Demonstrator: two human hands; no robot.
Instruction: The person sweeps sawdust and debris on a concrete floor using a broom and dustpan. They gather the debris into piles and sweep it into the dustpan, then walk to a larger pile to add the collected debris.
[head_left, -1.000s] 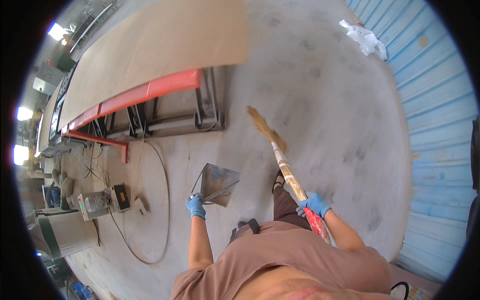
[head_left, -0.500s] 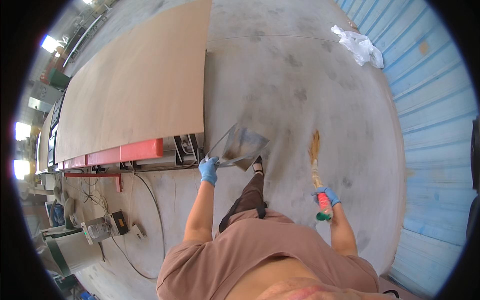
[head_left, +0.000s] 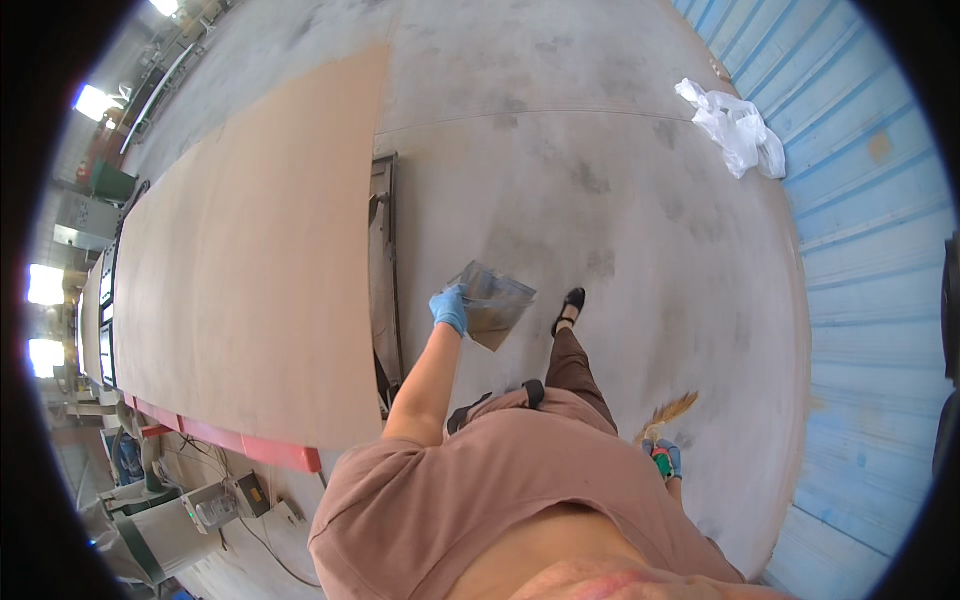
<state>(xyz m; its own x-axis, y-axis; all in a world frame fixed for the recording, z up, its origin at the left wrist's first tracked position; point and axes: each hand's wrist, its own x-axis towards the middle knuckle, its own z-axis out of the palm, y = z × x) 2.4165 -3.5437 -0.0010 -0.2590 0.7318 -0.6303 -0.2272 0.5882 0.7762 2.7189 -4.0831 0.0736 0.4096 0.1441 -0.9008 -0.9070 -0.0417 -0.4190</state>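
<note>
My left hand (head_left: 449,309), in a blue glove, is closed around the edge or handle of a shiny metal dustpan (head_left: 497,318). The pan hangs above the concrete floor, in front of my body and left of my shod foot (head_left: 571,305). Low on the right, my right hand (head_left: 673,459), gloved in blue too, grips a hand broom (head_left: 672,409). Its straw bristles point away from me and to the right, and its red and green handle end shows at the fingers. Part of this hand and forearm is hidden behind my shirt.
A large table with a tan board top (head_left: 250,260) and a red rail (head_left: 235,440) fills the left side. A crumpled white plastic bag (head_left: 738,130) lies by the blue corrugated wall (head_left: 870,270) on the right. A control box (head_left: 213,508) and cables are at lower left.
The table has shifted nearer and lower in view as I step forward. My left hand and the dustpan moved slightly right and up; my right hand with the broom swung down and back toward my side.
</note>
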